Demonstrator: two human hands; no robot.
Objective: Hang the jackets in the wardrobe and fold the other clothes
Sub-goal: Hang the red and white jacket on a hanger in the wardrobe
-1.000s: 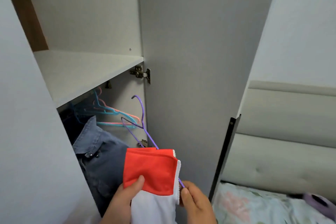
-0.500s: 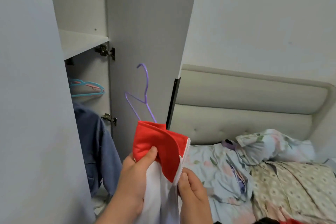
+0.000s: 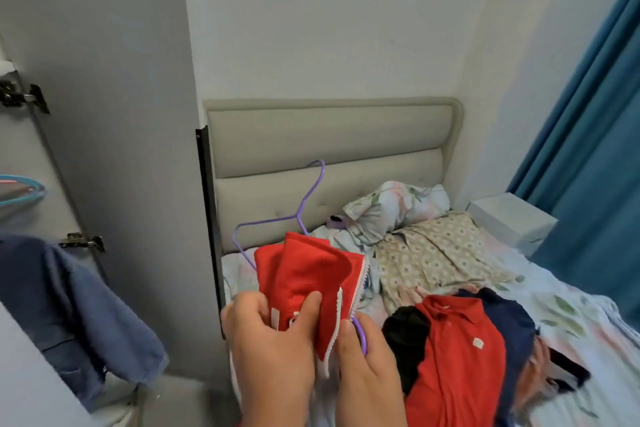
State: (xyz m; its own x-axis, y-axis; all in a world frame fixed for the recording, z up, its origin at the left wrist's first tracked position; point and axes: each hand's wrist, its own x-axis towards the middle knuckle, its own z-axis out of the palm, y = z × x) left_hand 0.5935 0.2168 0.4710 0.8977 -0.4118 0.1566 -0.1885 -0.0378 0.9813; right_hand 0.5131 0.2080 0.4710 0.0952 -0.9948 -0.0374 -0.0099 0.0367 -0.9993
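I hold a red and white zip jacket (image 3: 304, 274) in front of me, over the near edge of the bed. My left hand (image 3: 273, 350) grips its red collar with the thumb on top. My right hand (image 3: 367, 371) holds one arm of a purple hanger (image 3: 304, 204), whose hook sticks up behind the jacket. A blue denim jacket (image 3: 69, 308) hangs inside the open wardrobe at the left, below blue and pink hangers (image 3: 20, 192). On the bed lie a red polo shirt (image 3: 457, 350), a navy garment (image 3: 509, 319) and a patterned beige shirt (image 3: 433, 253).
The open wardrobe door (image 3: 114, 149) stands upright between the wardrobe and the bed's padded headboard (image 3: 329, 142). A crumpled floral pillow (image 3: 398, 204) lies by the headboard. A white box (image 3: 509, 222) sits at the bed's far right, next to blue curtains (image 3: 588, 149).
My view has swung right from the wardrobe interior to the bed. Both hands carried the jacket and purple hanger along, away from the wardrobe opening and over the bed.
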